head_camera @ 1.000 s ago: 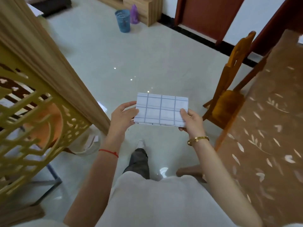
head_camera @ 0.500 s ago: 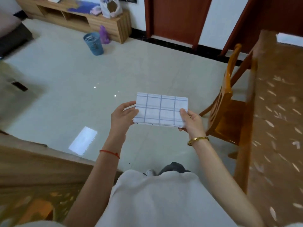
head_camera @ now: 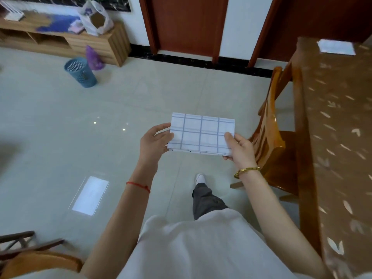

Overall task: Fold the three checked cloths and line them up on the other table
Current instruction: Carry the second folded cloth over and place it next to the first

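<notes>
I hold a folded white cloth with blue checks [head_camera: 201,132] flat in front of me, over the floor. My left hand [head_camera: 154,141] grips its left edge and my right hand [head_camera: 240,150] grips its right corner. Another folded checked cloth [head_camera: 335,46] lies at the far end of the table [head_camera: 342,137] on my right, which has a brown leaf-patterned cover.
A wooden chair [head_camera: 270,135] stands against the table's left side, just right of my hands. A blue basket [head_camera: 81,72] and a low wooden cabinet [head_camera: 60,40] are at the far left. Another chair [head_camera: 30,256] is at the bottom left. My foot [head_camera: 200,178] steps on pale tiles.
I have turned and walked away from the yellow chair and wooden edge on my left. The table with the other cloth has come into view on the right. My grip is unchanged.
</notes>
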Available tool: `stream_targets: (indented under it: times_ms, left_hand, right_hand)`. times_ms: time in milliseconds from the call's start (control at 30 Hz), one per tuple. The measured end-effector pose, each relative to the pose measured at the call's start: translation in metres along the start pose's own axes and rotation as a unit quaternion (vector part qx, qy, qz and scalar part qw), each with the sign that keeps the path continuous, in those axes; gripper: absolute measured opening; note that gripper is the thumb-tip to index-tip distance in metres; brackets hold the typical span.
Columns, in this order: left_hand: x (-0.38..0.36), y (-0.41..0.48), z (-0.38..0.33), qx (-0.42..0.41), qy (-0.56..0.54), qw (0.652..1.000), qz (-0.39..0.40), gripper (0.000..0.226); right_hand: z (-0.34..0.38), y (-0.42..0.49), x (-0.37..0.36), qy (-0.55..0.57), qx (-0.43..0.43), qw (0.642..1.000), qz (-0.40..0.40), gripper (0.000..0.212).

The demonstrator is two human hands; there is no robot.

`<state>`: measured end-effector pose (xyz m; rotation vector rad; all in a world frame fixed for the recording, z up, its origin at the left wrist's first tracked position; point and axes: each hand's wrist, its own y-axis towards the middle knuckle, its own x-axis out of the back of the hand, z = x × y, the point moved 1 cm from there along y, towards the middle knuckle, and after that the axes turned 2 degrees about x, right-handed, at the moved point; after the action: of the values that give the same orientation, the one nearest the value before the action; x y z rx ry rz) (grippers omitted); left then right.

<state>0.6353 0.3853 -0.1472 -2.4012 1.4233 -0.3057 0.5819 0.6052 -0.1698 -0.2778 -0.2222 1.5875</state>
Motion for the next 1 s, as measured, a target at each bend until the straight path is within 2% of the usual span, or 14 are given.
stream_targets:
  times_ms: [233,533,1000]
  left_hand:
    - [-0.069,0.106,-0.062,-0.015,-0.009,1.0,0.021,0.028]
    - [-0.148,0.214,-0.12,-0.017,0.008,0.999,0.032,0.033]
    - [-0.264,0.414,-0.182,-0.026,0.037,0.989,0.143,0.031]
  right_hand:
    - [0.061,0.114,0.005,0.002,0.017,0.999,-0.028,0.016]
    - [0.106,0.243,0.017,0.008,0.013,0.999,-0.047,0.017]
    - [0.146,0.426,0.03,0.032,0.03,0.99,-0.132,0.02]
